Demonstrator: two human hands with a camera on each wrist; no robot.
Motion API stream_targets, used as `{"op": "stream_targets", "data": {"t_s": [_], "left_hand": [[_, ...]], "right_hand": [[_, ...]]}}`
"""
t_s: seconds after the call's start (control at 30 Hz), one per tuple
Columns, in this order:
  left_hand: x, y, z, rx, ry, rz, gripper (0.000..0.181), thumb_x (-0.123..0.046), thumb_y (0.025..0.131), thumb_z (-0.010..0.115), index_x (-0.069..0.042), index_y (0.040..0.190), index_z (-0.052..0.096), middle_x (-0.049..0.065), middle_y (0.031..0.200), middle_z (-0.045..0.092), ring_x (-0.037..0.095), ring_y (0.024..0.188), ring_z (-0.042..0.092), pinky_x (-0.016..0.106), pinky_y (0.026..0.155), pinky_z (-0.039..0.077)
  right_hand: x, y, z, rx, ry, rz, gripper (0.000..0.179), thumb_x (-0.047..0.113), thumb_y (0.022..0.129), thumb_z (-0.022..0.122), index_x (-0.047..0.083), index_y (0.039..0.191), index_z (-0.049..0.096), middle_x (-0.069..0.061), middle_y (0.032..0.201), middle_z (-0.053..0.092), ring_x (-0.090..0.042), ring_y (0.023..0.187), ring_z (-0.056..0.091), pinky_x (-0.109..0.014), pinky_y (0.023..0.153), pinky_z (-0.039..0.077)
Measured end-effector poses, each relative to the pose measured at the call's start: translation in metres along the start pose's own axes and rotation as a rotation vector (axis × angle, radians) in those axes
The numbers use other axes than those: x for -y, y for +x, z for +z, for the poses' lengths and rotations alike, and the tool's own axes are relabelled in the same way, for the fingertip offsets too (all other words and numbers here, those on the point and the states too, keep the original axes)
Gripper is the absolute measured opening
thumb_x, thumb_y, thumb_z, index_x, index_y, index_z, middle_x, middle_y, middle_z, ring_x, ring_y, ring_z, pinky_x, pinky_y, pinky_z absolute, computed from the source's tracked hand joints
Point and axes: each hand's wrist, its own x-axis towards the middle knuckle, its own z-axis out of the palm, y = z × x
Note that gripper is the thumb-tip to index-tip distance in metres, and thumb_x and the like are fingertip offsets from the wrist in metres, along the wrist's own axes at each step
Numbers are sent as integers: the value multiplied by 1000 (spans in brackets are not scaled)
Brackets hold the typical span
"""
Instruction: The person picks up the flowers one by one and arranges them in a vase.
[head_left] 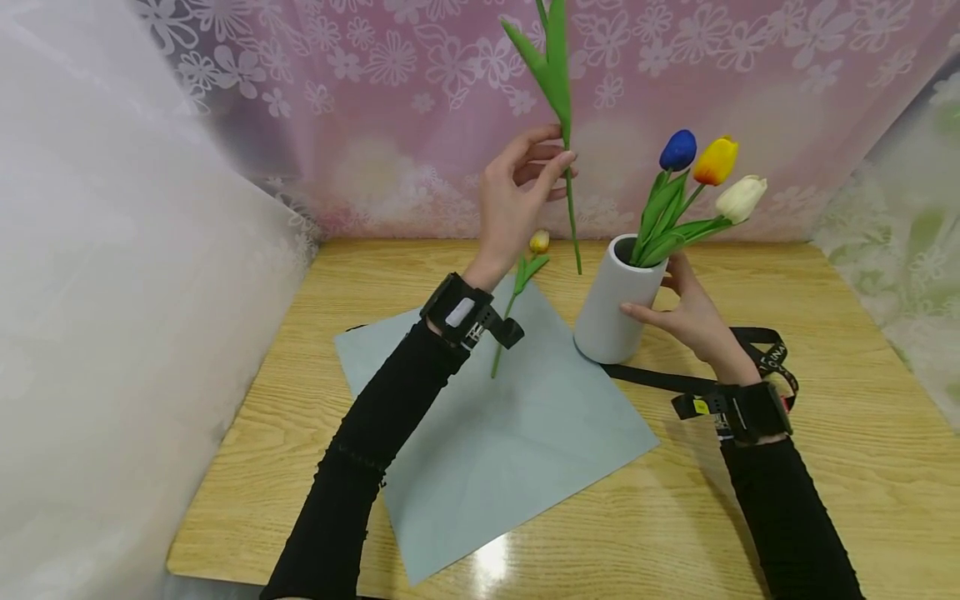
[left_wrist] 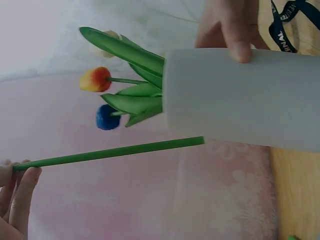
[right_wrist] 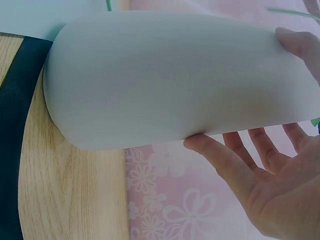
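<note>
My left hand [head_left: 517, 192] pinches the thin green stem [head_left: 573, 212] of an artificial flower between thumb and fingers. Its long leaves [head_left: 555, 71] point up, and its bloom lies beyond the top of the head view. In the left wrist view the stem's bare lower end [left_wrist: 192, 141] is beside the white vase [left_wrist: 240, 95], apart from it. My right hand [head_left: 693, 317] holds the vase's side, thumb in front. Blue [head_left: 678, 151], yellow-orange [head_left: 716, 161] and white [head_left: 742, 198] tulips stand in the vase, leaning right.
Grey-blue paper [head_left: 517, 450] lies across the wooden table [head_left: 847, 400]. One more tulip, with a yellow-white bloom [head_left: 539, 242], lies partly over it. A black lettered ribbon [head_left: 667, 381] runs from the vase's base past my right wrist. Behind hangs a pink floral curtain [head_left: 420, 150].
</note>
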Motion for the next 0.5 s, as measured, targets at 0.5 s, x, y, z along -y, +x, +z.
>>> {"op": "stream_targets", "data": {"t_s": [0.5], "left_hand": [[-11, 16, 36, 0, -70, 130, 33, 0, 97, 66, 8, 128, 59, 23, 106, 67, 21, 88, 73, 31, 79, 62]], "right_hand": [[-3, 2, -1, -9, -4, -6, 104, 6, 88, 79, 37, 161, 12, -10, 160, 25, -43, 137, 34, -75, 102, 37]]}}
